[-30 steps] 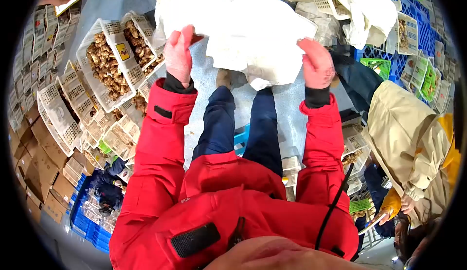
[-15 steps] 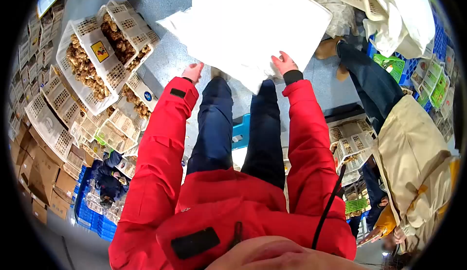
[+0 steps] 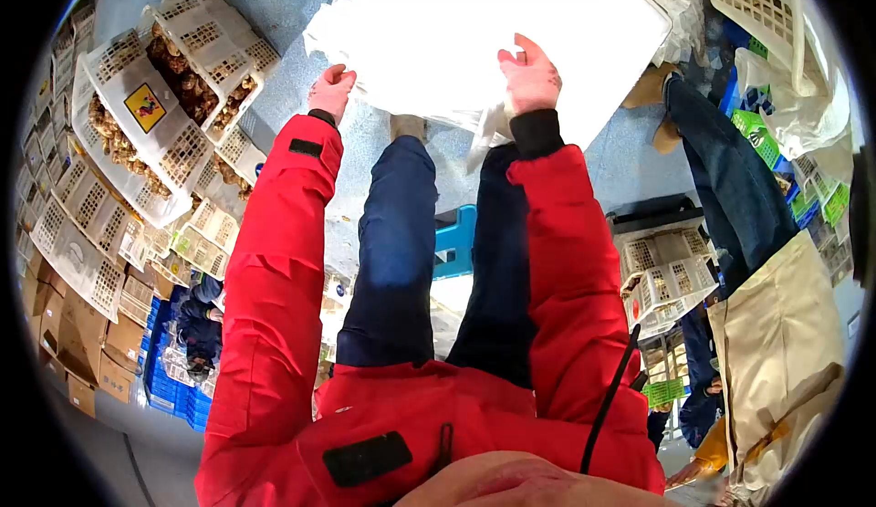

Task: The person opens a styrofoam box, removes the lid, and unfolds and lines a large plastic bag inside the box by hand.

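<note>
A bright white sheet point(image 3: 429, 41), thin and plastic-looking, spreads over a flat white box-like surface point(image 3: 620, 60); glare hides most of its detail. At its near left edge my left hand point(image 3: 331, 94) has its fingers curled closed on the sheet. My right hand point(image 3: 531, 78) pinches the sheet farther right, thumb and forefinger bent over it. A loose fold of the sheet hangs below the right hand, by my right knee.
White perforated crates point(image 3: 173, 142) of brown, lumpy produce point(image 3: 178, 73) stand at left. A blue plastic stool point(image 3: 453, 242) is behind my legs. At right are a person's leg point(image 3: 730, 169), a white basket point(image 3: 753, 0) and stacked crates point(image 3: 666, 274). Cardboard boxes point(image 3: 78, 324) lie lower left.
Both hands have moved forward and a little apart from my body, the left one leftward. The sheet's near edge between them has drawn up, and my view has shifted slightly.
</note>
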`<state>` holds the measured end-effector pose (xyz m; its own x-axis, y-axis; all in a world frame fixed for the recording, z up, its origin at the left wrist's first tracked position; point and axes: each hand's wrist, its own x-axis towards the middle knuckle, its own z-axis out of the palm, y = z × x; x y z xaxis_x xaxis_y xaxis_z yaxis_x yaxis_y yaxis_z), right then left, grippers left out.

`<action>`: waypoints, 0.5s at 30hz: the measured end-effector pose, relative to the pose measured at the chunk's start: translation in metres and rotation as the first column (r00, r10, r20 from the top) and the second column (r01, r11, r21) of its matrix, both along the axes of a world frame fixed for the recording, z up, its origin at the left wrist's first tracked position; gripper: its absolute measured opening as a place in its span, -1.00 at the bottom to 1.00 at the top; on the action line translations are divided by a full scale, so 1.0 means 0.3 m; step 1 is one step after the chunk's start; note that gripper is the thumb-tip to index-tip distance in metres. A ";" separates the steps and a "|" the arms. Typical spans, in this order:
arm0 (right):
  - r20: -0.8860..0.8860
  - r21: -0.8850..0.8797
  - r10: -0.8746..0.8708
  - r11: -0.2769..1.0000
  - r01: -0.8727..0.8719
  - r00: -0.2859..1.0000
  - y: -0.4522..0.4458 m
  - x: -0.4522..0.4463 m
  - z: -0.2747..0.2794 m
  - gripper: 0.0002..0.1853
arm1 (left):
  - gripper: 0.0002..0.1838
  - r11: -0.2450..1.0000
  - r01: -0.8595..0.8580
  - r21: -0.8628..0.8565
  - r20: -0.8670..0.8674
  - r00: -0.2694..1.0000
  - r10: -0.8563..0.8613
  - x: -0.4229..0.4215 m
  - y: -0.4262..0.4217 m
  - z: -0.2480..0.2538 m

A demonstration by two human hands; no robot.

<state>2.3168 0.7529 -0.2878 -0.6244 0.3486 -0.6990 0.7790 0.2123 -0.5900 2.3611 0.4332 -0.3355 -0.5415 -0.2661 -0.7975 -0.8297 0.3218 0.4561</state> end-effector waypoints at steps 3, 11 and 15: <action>-0.354 0.103 0.050 0.995 -0.014 0.934 0.108 -0.140 0.208 -0.62 | -0.58 0.979 -0.197 -0.059 -0.304 0.937 0.171 -0.063 -0.007 0.049; 0.176 0.813 0.577 0.372 -0.448 0.797 0.294 -0.166 -0.045 -0.52 | -0.34 0.930 -0.073 -0.361 -0.352 0.934 -0.063 -0.150 -0.117 0.038; -0.019 0.805 0.772 0.389 -0.449 0.635 0.136 -0.122 -0.060 -0.49 | -0.10 0.860 -0.224 -0.459 -0.177 0.971 0.158 -0.118 -0.145 0.002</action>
<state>2.2801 0.7938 -0.3057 -0.9924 0.0046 -0.1226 0.0285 0.9806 -0.1941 2.3255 0.3898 -0.3351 -0.5299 -0.7016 -0.4764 -0.8418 0.3666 0.3963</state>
